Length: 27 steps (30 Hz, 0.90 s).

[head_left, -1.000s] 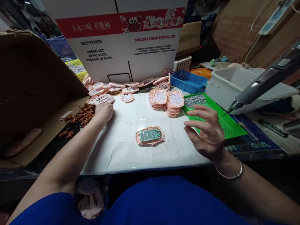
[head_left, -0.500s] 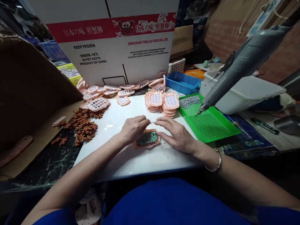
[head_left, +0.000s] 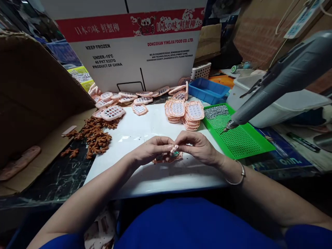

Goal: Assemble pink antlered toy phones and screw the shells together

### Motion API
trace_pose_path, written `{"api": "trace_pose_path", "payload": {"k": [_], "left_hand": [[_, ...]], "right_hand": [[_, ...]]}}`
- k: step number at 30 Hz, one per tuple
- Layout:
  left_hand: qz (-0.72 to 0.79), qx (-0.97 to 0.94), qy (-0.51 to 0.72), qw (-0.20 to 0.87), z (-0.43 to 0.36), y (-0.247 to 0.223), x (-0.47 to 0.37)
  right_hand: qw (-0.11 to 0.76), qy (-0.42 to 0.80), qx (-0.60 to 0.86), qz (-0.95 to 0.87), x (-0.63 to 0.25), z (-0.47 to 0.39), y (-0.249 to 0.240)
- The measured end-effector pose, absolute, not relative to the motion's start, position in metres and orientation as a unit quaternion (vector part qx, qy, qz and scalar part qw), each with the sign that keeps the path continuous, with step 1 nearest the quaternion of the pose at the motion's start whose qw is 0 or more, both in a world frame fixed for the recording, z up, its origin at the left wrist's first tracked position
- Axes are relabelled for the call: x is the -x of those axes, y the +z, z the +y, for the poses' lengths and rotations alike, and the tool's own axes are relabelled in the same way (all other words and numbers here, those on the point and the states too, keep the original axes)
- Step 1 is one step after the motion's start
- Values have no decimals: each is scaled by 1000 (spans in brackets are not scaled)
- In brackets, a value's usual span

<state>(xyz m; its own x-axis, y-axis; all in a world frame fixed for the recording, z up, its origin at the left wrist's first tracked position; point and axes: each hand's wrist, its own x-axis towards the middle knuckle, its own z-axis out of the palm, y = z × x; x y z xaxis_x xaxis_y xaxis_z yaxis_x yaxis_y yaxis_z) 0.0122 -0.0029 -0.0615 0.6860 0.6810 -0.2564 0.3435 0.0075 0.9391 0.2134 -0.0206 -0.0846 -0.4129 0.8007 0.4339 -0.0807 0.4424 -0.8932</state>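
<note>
A small, pale pink, knobbly piece (head_left: 174, 149) is pinched between the fingertips of my left hand (head_left: 153, 149) and my right hand (head_left: 198, 148). Both hands are closed, thumbs and forefingers meeting around it. Just below them on the white work surface lies an open pink plastic shell (head_left: 178, 157) with a green circuit board inside, largely covered by my left hand. Beyond my right hand stand two stacks of pink keypad covers (head_left: 194, 111). To the left is a pile of brown branch-shaped plastic parts (head_left: 98, 138).
A grey electric screwdriver (head_left: 261, 98) hangs over a green perforated tray (head_left: 249, 147) holding silver screws (head_left: 216, 111). Behind it are a blue bin (head_left: 207, 91) and a white tub (head_left: 290, 100). Finished-looking pink shells (head_left: 113, 112) lie before a tall white carton (head_left: 135, 65).
My hands have come together above the shell and now pinch the small pink piece; before, the right fingers were spread apart. The camera view has shifted slightly.
</note>
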Motion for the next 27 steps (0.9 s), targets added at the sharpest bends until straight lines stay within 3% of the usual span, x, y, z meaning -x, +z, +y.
{"api": "trace_pose_path", "payload": {"k": [4, 9, 12, 18, 27], "left_hand": [[448, -720, 153, 507, 36, -60, -1], [642, -704, 227, 203, 109, -61, 26], [675, -707, 183, 108, 124, -64, 35], [652, -753, 76, 53, 93, -69, 19], [567, -822, 14, 51, 72, -57, 26]], "right_hand": [[524, 452, 305, -654, -210, -17, -87], [519, 444, 354, -639, -208, -16, -93], [511, 420, 368, -653, -209, -16, -97], [526, 439, 375, -625, -210, -12, -100], [549, 455, 363, -600, -209, -16, -97]]}}
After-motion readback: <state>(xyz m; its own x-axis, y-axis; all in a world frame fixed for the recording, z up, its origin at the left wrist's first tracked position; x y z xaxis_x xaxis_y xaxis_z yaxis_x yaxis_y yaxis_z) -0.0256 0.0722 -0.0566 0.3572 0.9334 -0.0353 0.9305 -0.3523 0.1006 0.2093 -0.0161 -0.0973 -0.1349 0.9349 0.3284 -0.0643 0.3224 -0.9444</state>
